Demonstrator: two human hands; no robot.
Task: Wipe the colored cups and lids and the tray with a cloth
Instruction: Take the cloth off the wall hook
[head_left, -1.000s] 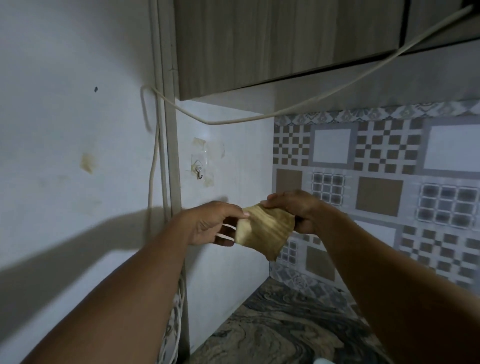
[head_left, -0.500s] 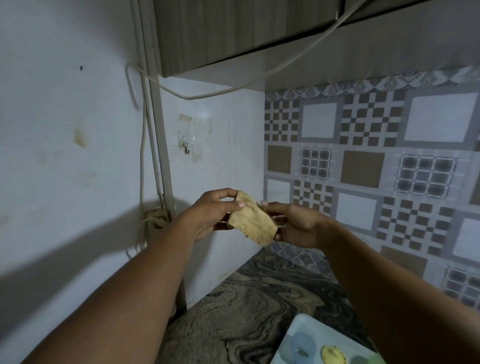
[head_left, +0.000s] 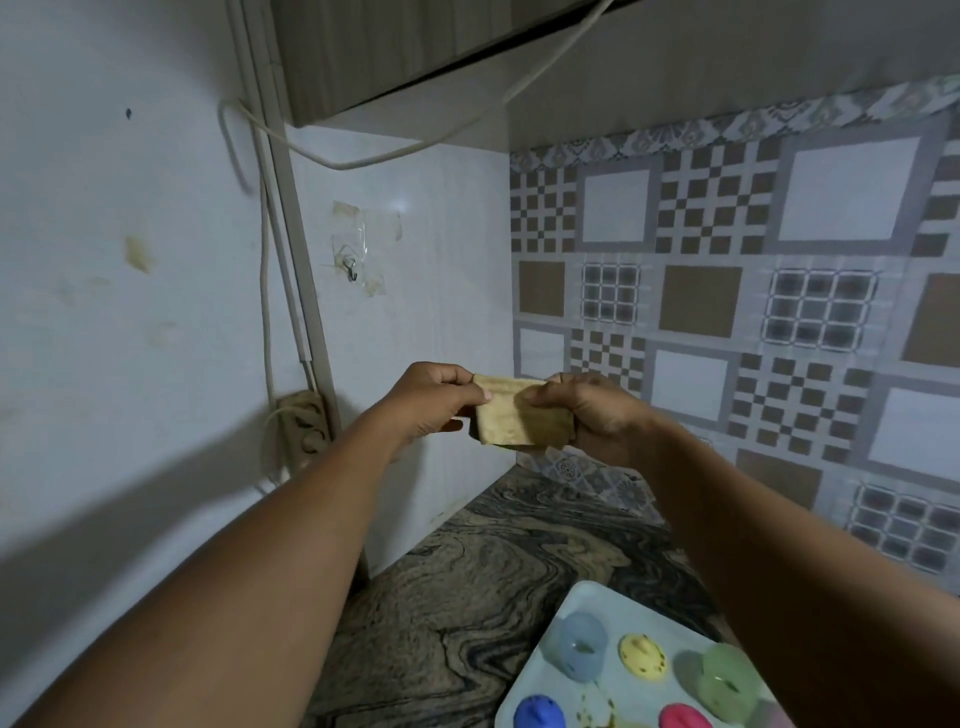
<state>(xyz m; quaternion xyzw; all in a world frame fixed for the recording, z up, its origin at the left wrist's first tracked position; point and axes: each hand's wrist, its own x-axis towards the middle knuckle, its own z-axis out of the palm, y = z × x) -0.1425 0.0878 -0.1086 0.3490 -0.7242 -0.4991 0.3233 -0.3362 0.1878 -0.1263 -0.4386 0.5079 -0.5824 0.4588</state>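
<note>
A folded yellowish cloth (head_left: 506, 418) is held up in front of the wall corner. My left hand (head_left: 431, 400) pinches its left edge and my right hand (head_left: 592, 415) grips its right side. Low at the bottom right a pale blue tray (head_left: 587, 597) lies on the counter. On it stand a translucent blue cup (head_left: 581, 652) and a green cup (head_left: 726, 680), with a yellow lid (head_left: 642, 661), a dark blue lid (head_left: 539, 713) and a pink lid (head_left: 684, 718). My right forearm hides the tray's right part.
The marbled dark counter (head_left: 467, 597) runs into the corner. A power strip (head_left: 304, 423) with white cables hangs on the left wall, near a small hook (head_left: 352, 267). A wooden cabinet (head_left: 389, 47) sits overhead. Patterned tiles (head_left: 727, 312) cover the right wall.
The view has tilted down, bringing the tray with cups and lids into sight. Both hands have brought the cloth lower and folded it flatter between them.
</note>
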